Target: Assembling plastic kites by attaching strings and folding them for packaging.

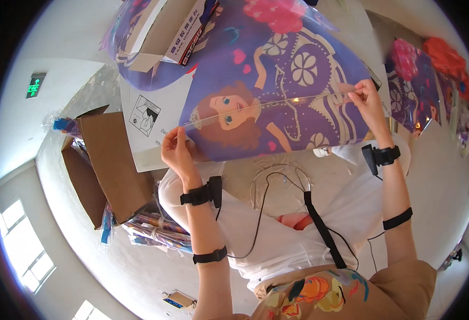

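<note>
A purple printed sheet (218,104) with a cartoon princess lies across the white board in front of me. A thin, see-through strip, which looks like clear tape (297,100), runs straight across the princess's face and dress. Its left end is pinched in my left hand (177,152), at the sheet's left edge. At the sheet's right side, my right hand (370,104) pinches the other end between thumb and fingers. Whether the strip touches the sheet along its length, I cannot tell.
An open tape dispenser box (165,34) rests on the sheet's far left part. The white board (144,144) lies underneath. To the left stands an open brown carton (120,160), with plastic-wrapped bundles (157,229) beside it. More printed sheets (413,90) lie at the right.
</note>
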The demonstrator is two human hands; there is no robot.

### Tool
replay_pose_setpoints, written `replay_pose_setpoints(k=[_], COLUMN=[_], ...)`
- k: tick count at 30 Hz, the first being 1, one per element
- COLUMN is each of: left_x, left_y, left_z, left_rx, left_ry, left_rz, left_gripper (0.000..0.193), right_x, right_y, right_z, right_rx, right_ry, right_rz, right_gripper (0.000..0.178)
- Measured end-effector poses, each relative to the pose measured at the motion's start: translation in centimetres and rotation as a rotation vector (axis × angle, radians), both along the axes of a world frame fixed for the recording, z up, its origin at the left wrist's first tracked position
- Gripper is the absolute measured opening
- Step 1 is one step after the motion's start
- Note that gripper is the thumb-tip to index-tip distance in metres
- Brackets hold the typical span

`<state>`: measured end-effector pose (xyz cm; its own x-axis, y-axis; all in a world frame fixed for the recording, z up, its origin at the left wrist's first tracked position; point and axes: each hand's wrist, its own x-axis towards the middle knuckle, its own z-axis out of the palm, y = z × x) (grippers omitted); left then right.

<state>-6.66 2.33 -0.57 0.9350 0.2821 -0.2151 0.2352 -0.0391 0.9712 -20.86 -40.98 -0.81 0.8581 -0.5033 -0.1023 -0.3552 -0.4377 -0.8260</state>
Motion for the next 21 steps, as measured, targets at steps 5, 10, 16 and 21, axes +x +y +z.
replay_pose_setpoints(k=[5, 10, 16, 21], left_x=[0.3, 0.4, 0.6, 0.5], left_y=[-0.1, 0.0, -0.5, -0.2], left_z=[-0.4, -0.9, -1.0, -1.4], left_rx=[0.064, 0.162, 0.181, 0.25], left_ry=[0.003, -0.069, -0.041, -0.1], left_rz=[0.052, 0.053, 0.038, 0.056], left_gripper=[0.009, 0.008, 0.009, 0.009], right_x=[0.4, 0.6, 0.5, 0.8], right_y=[0.2, 0.2, -0.2, 0.6], right_z=[0.2, 0.0, -0.3, 0.3], right_rx=[-0.001, -0.13, -0.067, -0.04], right_ry=[0.048, 0.058, 0.066, 0.095], right_rz=[0.008, 0.033, -0.013, -0.01], right_gripper=[0.023, 0.023, 0.025, 0.025])
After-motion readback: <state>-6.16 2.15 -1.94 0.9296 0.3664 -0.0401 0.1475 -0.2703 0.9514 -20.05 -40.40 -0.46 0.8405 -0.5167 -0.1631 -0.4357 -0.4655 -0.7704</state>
